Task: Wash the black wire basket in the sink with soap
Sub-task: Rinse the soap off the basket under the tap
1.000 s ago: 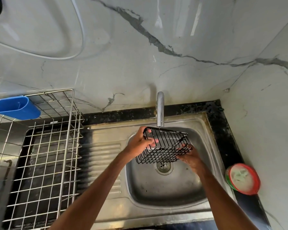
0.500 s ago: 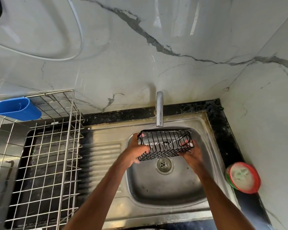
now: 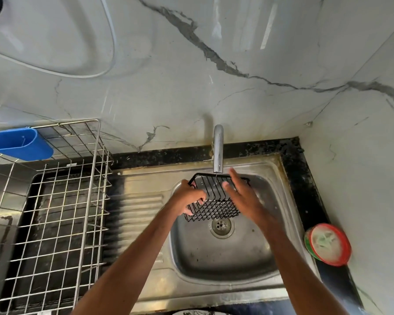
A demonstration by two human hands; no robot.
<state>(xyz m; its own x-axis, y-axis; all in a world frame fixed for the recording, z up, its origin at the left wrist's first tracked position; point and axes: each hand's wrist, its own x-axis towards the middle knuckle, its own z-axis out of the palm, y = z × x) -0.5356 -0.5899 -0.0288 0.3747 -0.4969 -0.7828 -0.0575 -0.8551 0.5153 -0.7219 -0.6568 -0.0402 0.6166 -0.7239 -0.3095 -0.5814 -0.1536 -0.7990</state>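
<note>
Your left hand (image 3: 189,197) is curling its fingers round the left end of the basket (image 3: 214,206) and is now carrying it alone, just under the tap (image 3: 218,151) and over the sink (image 3: 214,258). Just right of it, your right hand (image 3: 241,196), gripping the other end half a second ago, is letting go and spreading, fingers straight, over the wires. Well right of that hand, the soap tub (image 3: 328,244) is sitting on the tabletop (image 3: 314,201), so soaping is probably coming next.
</note>
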